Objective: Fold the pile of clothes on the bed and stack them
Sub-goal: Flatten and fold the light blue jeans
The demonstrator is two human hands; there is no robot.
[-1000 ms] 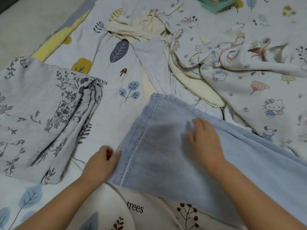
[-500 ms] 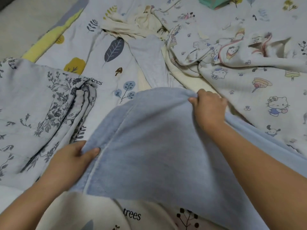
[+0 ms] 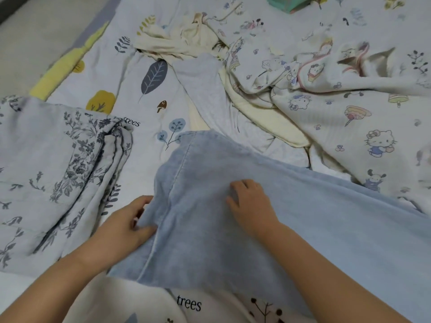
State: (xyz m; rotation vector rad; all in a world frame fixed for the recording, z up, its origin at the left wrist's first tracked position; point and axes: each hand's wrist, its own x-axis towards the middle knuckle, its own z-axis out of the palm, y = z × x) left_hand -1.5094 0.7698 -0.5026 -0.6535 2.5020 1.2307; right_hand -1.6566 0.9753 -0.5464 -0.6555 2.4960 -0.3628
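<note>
A light blue denim garment (image 3: pixel 326 220) lies spread across the bed sheet (image 3: pixel 144 145) in front of me, its hemmed end toward the left. My left hand (image 3: pixel 121 227) pinches the left edge of the denim near the hem, thumb on top. My right hand (image 3: pixel 251 203) rests on top of the denim with its fingers curled into the cloth. Behind it lie a pale grey-blue garment (image 3: pixel 205 89), cream clothes (image 3: pixel 177 40) and a white cartoon-print garment (image 3: pixel 349 94), all unfolded.
A folded grey floral quilt (image 3: pixel 53 173) lies at the left, close to my left hand. A green folded item (image 3: pixel 289 3) sits at the top edge. The floor (image 3: pixel 35 31) shows beyond the bed's far left edge.
Half a second ago both hands held the denim end lifted off the bed. Now it lies flat again, my right hand has come back toward me, and my left hand still holds the edge.
</note>
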